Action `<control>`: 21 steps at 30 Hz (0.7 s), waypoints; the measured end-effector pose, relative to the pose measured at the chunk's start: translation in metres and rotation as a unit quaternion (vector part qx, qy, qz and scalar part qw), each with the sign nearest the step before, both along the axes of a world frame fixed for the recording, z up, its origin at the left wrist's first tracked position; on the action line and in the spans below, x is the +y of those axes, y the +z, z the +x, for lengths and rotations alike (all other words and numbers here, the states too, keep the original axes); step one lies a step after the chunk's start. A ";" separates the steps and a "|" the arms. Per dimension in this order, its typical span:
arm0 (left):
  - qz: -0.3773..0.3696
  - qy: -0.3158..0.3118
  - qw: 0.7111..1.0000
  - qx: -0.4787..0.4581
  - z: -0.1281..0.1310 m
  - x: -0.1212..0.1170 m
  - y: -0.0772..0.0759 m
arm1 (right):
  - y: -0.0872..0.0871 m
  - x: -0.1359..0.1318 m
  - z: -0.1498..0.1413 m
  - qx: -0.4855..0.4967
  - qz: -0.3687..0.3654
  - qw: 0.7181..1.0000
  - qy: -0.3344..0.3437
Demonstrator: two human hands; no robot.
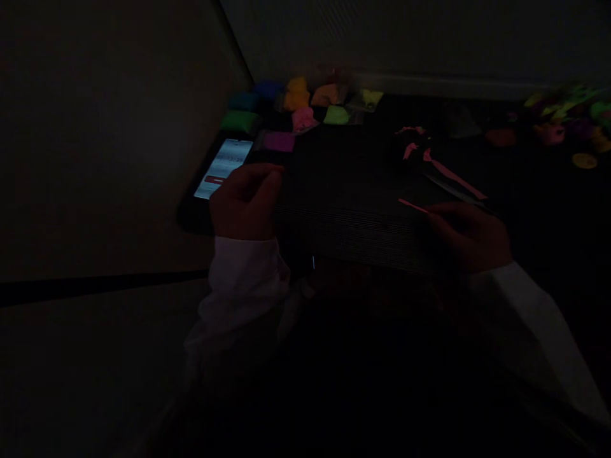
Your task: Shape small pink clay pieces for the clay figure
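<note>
The scene is very dark. My left hand [247, 200] is closed in a pinch in front of a lit phone [231, 156]; whatever lies between its fingertips is too dim to make out. My right hand [470, 234] pinches a thin pink strip [411, 205], whose free end points left over the dark work surface [344, 184]. Beyond this hand lie a longer pink strip [456, 177] and a dark, narrow tool-like thing [451, 188] beside it. Small pink scraps [410, 151] sit farther back.
Packets of coloured clay-like material line the back left, among them a green one [238, 121], an orange one [296, 94] and a purple one [279, 141]. Several small colourful shapes [568, 114] cluster at the back right, with a yellow disc [585, 160] before them. A wall [429, 44] rises behind.
</note>
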State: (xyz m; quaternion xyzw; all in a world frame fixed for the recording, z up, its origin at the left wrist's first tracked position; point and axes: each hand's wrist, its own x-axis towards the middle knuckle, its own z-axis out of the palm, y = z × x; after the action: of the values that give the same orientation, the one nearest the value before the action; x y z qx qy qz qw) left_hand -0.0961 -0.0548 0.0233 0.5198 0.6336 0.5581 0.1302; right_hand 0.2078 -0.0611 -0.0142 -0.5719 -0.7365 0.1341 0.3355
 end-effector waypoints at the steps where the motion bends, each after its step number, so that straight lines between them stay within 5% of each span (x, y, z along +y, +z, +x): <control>1: -0.001 0.002 1.000 0.017 0.003 -0.002 0.003 | 0.000 0.000 0.000 0.001 -0.001 1.000 0.007; 8: 0.009 -0.020 0.985 0.170 0.032 -0.004 0.002 | -0.001 -0.002 0.000 -0.016 -0.015 0.999 0.026; 14: -0.023 -0.194 0.947 0.256 0.062 0.003 -0.018 | 0.007 -0.005 -0.003 -0.025 -0.036 0.998 0.041; 21: -0.069 -0.308 0.905 0.285 0.076 0.007 -0.029 | 0.010 -0.008 -0.002 -0.064 -0.037 0.996 0.056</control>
State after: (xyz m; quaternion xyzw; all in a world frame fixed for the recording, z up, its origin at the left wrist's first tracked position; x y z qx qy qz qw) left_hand -0.0202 -0.0483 -0.0056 0.8153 0.4892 0.2736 0.1451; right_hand 0.2055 -0.0694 -0.0045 -0.5494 -0.7816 0.1432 0.2582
